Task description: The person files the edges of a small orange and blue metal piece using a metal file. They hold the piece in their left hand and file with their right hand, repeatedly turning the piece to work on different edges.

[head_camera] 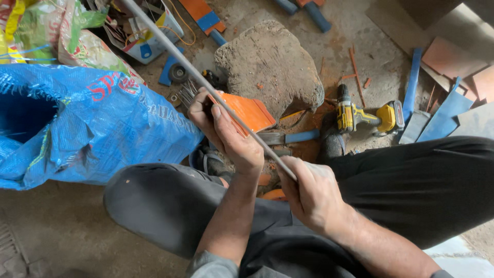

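We see a long thin grey rod (195, 74) running on a slant from the top of the frame, left of centre, down to the middle, where its lower end sits in the grip of the right hand (311, 195), whose fingers are curled shut around it. Higher up the rod, the left hand (226, 131) closes on it together with a flat orange piece (249, 112), thumb lying along the rod and the orange piece pressed just under it, so the rod passes through both grips and most of its length stands free above the left hand. Both hands hang over our knees in dark grey trousers (170, 206), which fill the lower half of the frame. Just behind the orange piece rests a rough, worn block of stone or wood (272, 62) on the dusty floor (360, 31). Right of centre lies a yellow and black cordless drill (368, 117) on its side, near blue strips (437, 116) at the right edge. A big blue woven sack (92, 128) takes up the left side, with a green and yellow printed bag (56, 31) above it in the upper left corner. Orange scraps and blue pipe ends (319, 18) are scattered along the top.
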